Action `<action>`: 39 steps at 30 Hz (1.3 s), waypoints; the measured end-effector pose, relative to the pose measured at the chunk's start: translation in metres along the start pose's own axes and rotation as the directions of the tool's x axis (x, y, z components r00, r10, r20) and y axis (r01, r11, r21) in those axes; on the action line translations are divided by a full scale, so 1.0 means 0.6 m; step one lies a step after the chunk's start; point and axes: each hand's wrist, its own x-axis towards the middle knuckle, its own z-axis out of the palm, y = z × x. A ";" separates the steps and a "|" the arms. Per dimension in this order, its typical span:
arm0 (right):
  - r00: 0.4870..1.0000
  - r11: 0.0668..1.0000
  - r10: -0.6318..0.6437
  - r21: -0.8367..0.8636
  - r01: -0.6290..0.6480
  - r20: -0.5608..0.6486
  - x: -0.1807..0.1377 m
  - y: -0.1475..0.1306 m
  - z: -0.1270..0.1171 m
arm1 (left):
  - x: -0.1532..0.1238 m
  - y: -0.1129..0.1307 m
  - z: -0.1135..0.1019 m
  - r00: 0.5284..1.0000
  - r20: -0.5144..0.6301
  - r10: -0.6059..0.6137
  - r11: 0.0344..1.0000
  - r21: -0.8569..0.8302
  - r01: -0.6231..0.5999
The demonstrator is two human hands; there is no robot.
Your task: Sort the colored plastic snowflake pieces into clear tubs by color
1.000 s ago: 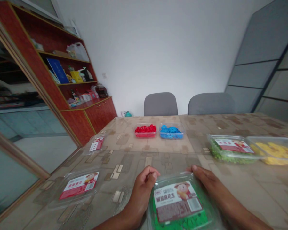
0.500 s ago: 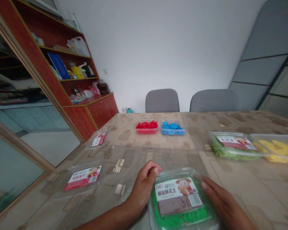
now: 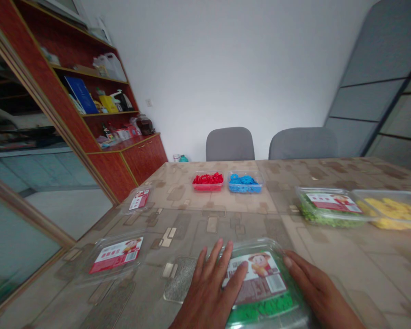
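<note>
A clear plastic box of bright green pieces [image 3: 263,292] with a labelled lid lies at the near edge of the table [image 3: 198,214]. My left hand [image 3: 210,292] lies flat on the left part of its lid, fingers stretched out. Along the box's right side rests my right hand [image 3: 317,290], fingers extended against the lid's edge. Neither hand grips anything.
A labelled clear lid [image 3: 114,256] lies near left, another one [image 3: 139,199] farther back. Red [image 3: 208,180] and blue [image 3: 244,182] trays sit mid-table. At right stand a closed box of green pieces [image 3: 325,208] and an open yellow one [image 3: 392,210]. Two grey chairs and a shelf unit stand behind.
My left hand opened from a curled hold at the box's left corner and now lies flat on the lid. The right hand stayed along the right side.
</note>
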 end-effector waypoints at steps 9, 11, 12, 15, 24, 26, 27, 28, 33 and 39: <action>0.997 0.996 -0.022 -0.092 0.015 -0.078 -0.043 0.015 0.020 | 0.003 0.009 -0.003 1.000 -0.001 0.003 0.996 0.094 -0.003; 0.999 0.991 -0.039 -0.126 0.035 -0.033 -0.044 0.021 0.015 | 0.002 0.009 0.000 1.000 0.002 -0.001 0.995 0.104 0.000; 0.999 0.988 -0.040 -0.152 0.036 -0.022 -0.043 0.022 0.012 | 0.002 0.008 0.003 1.000 0.003 -0.009 0.994 0.111 0.008; 0.996 0.951 -0.074 -0.305 0.054 -0.055 -0.031 0.018 -0.005 | 0.002 0.000 0.013 1.000 0.008 -0.022 0.994 0.111 0.021; 0.795 0.546 -0.409 -0.577 0.607 0.448 0.029 -0.077 -0.003 | 0.022 -0.023 0.006 0.988 0.149 -0.029 0.993 0.115 0.012; 0.781 0.551 -0.368 -0.558 0.620 0.505 0.030 -0.078 0.006 | 0.023 -0.024 0.006 0.984 0.177 -0.022 0.992 0.126 0.000; 0.783 0.558 -0.360 -0.556 0.617 0.508 0.029 -0.076 0.008 | 0.022 -0.025 0.009 0.984 0.177 -0.025 0.991 0.131 0.002; 0.785 0.563 -0.362 -0.554 0.614 0.502 0.027 -0.073 0.008 | 0.020 -0.026 0.014 0.985 0.167 -0.035 0.991 0.131 0.013; 0.757 0.546 -0.376 -0.532 0.647 0.535 0.033 -0.063 0.001 | 0.012 -0.033 0.039 0.988 0.142 -0.053 0.996 0.084 0.041; 0.760 0.449 -0.404 -0.614 0.649 0.509 0.050 -0.032 0.017 | 0.031 -0.038 0.005 0.976 0.210 -0.054 0.992 0.122 0.028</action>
